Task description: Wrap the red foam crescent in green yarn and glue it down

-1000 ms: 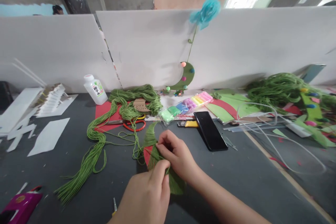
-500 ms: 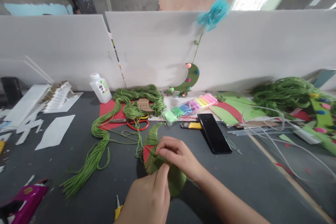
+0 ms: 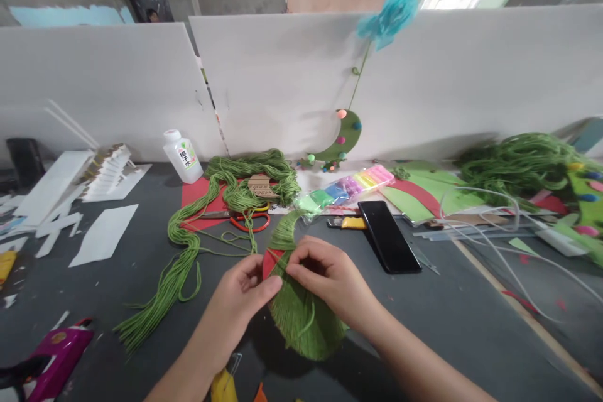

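A red crescent-shaped card [image 3: 271, 262], mostly wrapped in green yarn [image 3: 301, 320], lies on the dark table in front of me. My left hand [image 3: 242, 292] grips the crescent at its bare red stretch, fingers pinched on its edge. My right hand [image 3: 330, 279] is closed on the crescent's upper side, pinching a green yarn strand. A loose strand runs back to the big green yarn skein [image 3: 235, 185] behind it.
Behind the skein are red-handled scissors [image 3: 249, 221], a white glue bottle [image 3: 183, 156], a clay strip pack [image 3: 348, 187], a black phone [image 3: 389, 245] and a yellow utility knife [image 3: 351, 223]. White foam pieces [image 3: 103, 235] lie left, a magenta glue gun [image 3: 56, 355] near left, more yarn [image 3: 513, 166] right.
My left hand drew back from over the crescent to its left edge. The crescent's wrapped lower part now shows fully. The view shifted a little.
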`<state>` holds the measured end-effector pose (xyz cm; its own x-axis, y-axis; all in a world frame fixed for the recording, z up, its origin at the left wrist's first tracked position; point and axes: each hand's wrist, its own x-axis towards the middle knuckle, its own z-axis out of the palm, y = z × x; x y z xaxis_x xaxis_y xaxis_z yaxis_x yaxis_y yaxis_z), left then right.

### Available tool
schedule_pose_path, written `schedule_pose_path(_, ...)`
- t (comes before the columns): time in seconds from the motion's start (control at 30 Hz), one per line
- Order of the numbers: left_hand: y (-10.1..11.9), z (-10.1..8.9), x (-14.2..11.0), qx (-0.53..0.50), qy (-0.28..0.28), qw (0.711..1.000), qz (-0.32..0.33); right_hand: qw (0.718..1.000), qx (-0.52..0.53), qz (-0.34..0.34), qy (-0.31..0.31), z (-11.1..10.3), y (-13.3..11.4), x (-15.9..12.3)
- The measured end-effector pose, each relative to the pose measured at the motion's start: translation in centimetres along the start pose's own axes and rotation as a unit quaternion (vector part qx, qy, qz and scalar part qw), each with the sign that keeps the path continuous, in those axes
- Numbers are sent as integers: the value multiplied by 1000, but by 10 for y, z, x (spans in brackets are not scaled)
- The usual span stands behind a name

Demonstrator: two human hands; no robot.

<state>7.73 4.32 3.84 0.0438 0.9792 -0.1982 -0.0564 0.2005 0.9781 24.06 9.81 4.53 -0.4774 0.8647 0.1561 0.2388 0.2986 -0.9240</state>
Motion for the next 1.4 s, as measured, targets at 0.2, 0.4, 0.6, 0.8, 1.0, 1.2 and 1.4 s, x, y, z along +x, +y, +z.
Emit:
schedule_pose_path(0.2,-12,12,0,-172,72,982,-42,999,40,15,-16,8,-4,-3)
schedule_pose_path(0.4,-2,-5,-3,-133,94,982,-98,956,203,197,-74,4,-9,-4)
schedule_pose_path(0.6,0,-21,-2,116,107,987,-18,895,346,247,-135,12,-6,-7)
schedule_pose_path(0.8,4,-32,-3,234,138,961,41,868,425,218,-133,27,-7,-14)
schedule_pose_path(1.0,4,-38,0,242,119,963,20,856,478,162,-112,41,-6,-20)
schedule_pose_path(1.2,-6,-52,11,135,163,977,-22,893,292,244,-242,33,-17,-23)
schedule_pose_path(1.4,-7,-64,16,91,176,980,-28,955,34,81,-282,8,-28,-20)
